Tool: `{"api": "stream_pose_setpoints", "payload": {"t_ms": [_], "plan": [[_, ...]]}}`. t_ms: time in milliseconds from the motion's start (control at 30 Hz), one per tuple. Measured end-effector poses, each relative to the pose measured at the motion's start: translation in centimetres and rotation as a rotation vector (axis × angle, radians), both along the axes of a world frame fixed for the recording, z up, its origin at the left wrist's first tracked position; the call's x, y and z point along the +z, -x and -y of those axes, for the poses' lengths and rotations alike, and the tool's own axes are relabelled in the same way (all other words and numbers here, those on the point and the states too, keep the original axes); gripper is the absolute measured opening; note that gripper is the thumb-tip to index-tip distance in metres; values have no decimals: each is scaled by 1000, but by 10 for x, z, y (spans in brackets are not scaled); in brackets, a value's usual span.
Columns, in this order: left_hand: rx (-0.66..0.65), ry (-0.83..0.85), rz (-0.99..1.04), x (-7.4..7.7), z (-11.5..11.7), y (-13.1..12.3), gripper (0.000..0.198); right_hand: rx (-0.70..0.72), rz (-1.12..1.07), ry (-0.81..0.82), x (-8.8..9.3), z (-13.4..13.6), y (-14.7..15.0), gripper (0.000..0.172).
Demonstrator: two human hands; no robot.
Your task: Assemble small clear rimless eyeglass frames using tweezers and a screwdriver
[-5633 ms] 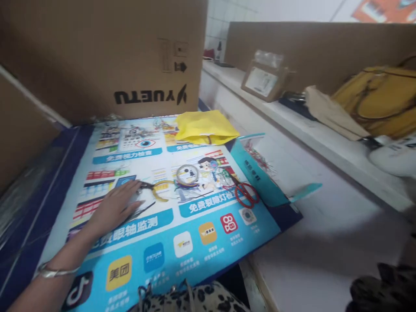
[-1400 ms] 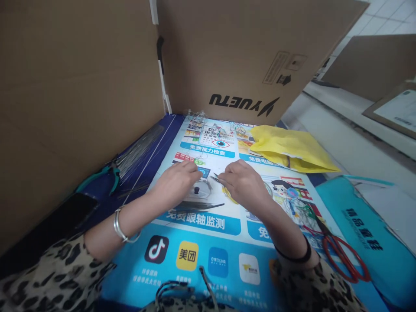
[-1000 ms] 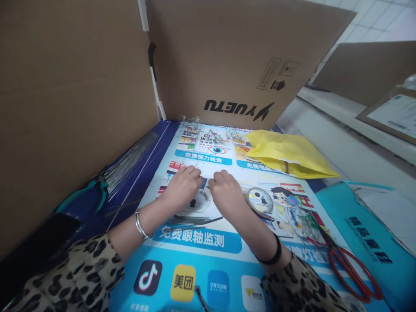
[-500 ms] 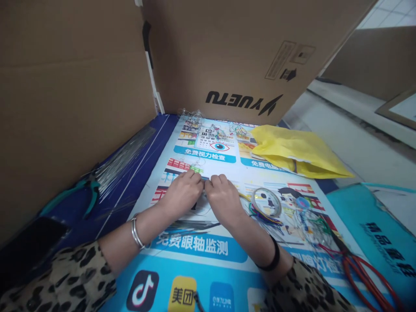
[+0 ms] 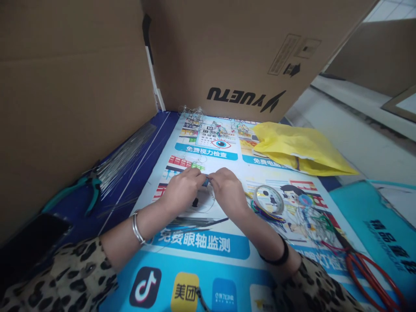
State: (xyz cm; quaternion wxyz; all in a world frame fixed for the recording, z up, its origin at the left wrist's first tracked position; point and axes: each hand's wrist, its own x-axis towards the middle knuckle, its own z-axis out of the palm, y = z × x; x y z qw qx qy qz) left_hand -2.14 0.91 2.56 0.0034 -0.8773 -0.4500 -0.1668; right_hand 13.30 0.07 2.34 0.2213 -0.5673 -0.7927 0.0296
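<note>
My left hand (image 5: 182, 191) and my right hand (image 5: 229, 194) meet fingertip to fingertip over the middle of the printed sheet, both closed in a pinch. From between them a thin wire loop (image 5: 213, 203) hangs down. A small blue piece (image 5: 205, 182) shows at the fingertips, perhaps a winding on the wire; the fingers hide most of it. Just nearer to me lies a bunch of dark wire lengths (image 5: 195, 222). Right of my right hand rests a roll of clear tape (image 5: 268, 200), with coloured wires (image 5: 267, 216) beside it.
Teal-handled pliers (image 5: 69, 193) and a bundle of straight wires (image 5: 125, 151) lie at left. Red-handled scissors (image 5: 370, 273) and tangled wire (image 5: 320, 227) are at right. A yellow bag (image 5: 305, 147) lies farther back. Cardboard walls (image 5: 227, 47) rise at the back and left.
My right hand has turned slightly and its fingertips have come away a little, so the blue piece and wire loop show more. The view has shifted slightly.
</note>
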Motion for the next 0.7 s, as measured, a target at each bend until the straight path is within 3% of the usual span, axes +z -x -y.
{"api": "stream_pose_setpoints", "payload": {"t_ms": [167,367,533,700], "plan": [[12,145,301,-8,-8,3,26,17,-492,250,-2,-7,-8,15],[118,414,708,-12,-16,1,13,84,-1045,587,-5,-6,-9,23],[204,790,1040,-11,-18,-2,16,60,-1223,587,-8,-7,-5,22],[214,905,1194,-11,-18,-5,19,23,-1317,555,-14,-9,-1,20]]}}
